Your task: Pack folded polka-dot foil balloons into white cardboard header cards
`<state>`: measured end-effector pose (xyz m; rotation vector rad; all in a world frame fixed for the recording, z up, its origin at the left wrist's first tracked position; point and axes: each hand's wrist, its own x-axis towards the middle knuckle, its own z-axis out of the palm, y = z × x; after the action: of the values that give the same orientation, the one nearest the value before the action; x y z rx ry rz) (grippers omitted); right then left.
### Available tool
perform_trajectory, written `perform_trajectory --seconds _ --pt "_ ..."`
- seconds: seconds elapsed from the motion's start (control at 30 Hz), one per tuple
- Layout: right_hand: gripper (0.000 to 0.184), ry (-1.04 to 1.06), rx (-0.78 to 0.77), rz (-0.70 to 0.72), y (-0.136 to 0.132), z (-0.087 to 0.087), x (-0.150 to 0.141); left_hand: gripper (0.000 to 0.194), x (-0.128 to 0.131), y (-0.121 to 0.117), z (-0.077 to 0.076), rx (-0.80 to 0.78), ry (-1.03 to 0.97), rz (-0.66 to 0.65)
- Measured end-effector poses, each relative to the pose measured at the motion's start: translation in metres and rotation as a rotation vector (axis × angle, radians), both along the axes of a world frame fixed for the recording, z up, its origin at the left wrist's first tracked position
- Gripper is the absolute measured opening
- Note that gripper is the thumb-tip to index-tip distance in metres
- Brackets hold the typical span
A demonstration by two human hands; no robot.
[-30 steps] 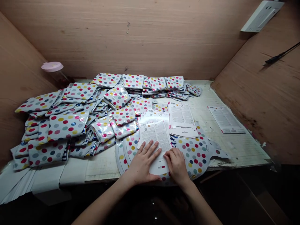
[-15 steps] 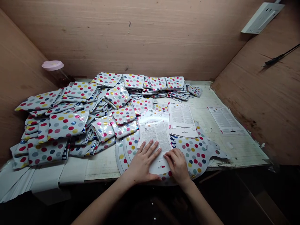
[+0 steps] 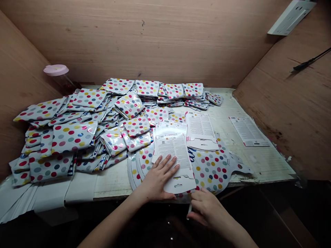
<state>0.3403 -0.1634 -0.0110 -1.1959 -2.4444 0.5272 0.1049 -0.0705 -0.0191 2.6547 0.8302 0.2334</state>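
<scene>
My left hand [image 3: 161,179] lies flat, fingers spread, on a printed card [image 3: 178,165] with a small cut-out near its lower end. The card rests on flat polka-dot foil sheets [image 3: 210,165], which look like foil balloons. Below the card's lower right corner, past the table's front edge, is my right hand [image 3: 207,208], apart from the card. Its fingers are closed on a small white piece [image 3: 190,209], too small to tell exactly. More printed cards [image 3: 172,127] lie partly under and beyond the first one, and another stack of cards [image 3: 200,129] sits beside them.
Folded polka-dot packets [image 3: 74,136] are heaped on the left and in a row [image 3: 147,89] along the back. A card [image 3: 248,131] lies on the right of the table [image 3: 224,106]. A pink-lidded cup [image 3: 57,70] stands back left. A power strip [image 3: 292,17] hangs upper right.
My right hand has moved off the card, down and to the right. The card's lower end has shifted right, and its cut-out looks different. My left hand stays nearly in place.
</scene>
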Motion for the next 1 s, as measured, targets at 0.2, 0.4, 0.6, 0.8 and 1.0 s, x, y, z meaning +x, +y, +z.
perform_trajectory --seconds 0.2,0.4,0.6,0.8,1.0 --pt "0.032 0.059 0.130 -0.049 0.012 -0.006 -0.005 0.051 -0.013 -0.017 -0.002 0.090 -0.209 -0.173" --pt "0.028 0.208 0.191 -0.175 0.017 -0.030 -0.018 0.012 -0.001 -0.041 -0.012 0.200 -0.383 0.222" --pt "0.005 0.377 -0.059 -0.498 0.024 -0.025 -0.034 0.015 0.017 -0.043 -0.016 0.242 -0.354 0.546" --pt "0.041 0.113 -0.089 -0.926 0.035 -0.022 -0.039 0.045 0.015 -0.041 -0.019 0.150 -0.295 0.931" --pt "0.036 0.364 -0.215 -0.972 0.025 -0.011 -0.046 0.030 0.009 -0.042 0.007 -0.554 -0.514 0.929"
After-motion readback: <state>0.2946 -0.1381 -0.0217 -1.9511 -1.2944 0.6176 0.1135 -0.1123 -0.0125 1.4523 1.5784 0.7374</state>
